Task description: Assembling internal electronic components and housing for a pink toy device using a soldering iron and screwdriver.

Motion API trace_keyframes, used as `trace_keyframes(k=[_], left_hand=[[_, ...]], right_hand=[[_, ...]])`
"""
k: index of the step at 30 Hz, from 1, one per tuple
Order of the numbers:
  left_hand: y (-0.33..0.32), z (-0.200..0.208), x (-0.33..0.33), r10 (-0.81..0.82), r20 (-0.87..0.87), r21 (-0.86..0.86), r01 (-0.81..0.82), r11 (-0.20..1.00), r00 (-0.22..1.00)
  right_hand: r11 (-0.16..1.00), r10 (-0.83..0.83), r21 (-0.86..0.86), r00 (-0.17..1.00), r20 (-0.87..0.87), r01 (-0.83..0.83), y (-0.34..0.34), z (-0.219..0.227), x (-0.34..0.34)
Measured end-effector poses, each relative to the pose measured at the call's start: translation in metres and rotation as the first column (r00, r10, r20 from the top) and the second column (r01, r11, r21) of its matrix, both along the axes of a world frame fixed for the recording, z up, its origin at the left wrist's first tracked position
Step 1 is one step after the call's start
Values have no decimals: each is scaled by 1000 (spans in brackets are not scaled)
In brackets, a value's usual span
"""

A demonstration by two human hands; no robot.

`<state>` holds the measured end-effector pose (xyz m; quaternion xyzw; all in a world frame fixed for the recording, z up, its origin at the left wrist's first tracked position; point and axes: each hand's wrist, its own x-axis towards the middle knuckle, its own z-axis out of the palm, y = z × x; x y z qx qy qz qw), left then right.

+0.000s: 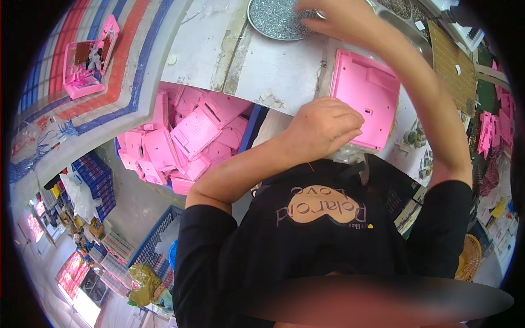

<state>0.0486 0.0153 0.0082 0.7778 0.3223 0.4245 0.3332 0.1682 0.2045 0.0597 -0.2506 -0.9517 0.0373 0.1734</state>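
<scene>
A pink plastic casing (363,82) lies on the white worktable in front of me, with small holes and a raised section. My left hand (328,124) is at its near left edge, fingers bent and pressed together. Whatever those fingers may hold is hidden. My right hand (342,19) reaches across to a round metal tray (290,39) heaped with small silvery screws. Its thumb and fingers are apart over the tray's right side, and nothing shows between them.
Many similar pink casings (197,131) fill a blue bin left of the table. Beyond it, on striped sheeting, stands an opened pink case (85,71). A metal dish (407,30) and brown board (451,65) are at the far right. A blue crate (156,235) stands low left.
</scene>
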Motion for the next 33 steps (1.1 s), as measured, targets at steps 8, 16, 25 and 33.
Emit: trace_keyframes(k=[8, 16, 25, 33], left_hand=[[1, 0, 2, 24, -8, -32, -24, 999, 1000], [1, 5, 3, 36, -60, -77, -41, 996, 998], [6, 13, 5, 21, -139, -105, -36, 994, 990], [6, 13, 6, 17, -130, -111, -31, 993, 991]], right_hand=[[985, -167, 88, 943, 287, 147, 32, -40, -53], [924, -272, -263, 961, 54, 277, -31, 35, 71], [950, -212, -120, 880, 425, 287, -69, 4, 148], [960, 4, -185, 649, 761, 211, -39, 37, 100]])
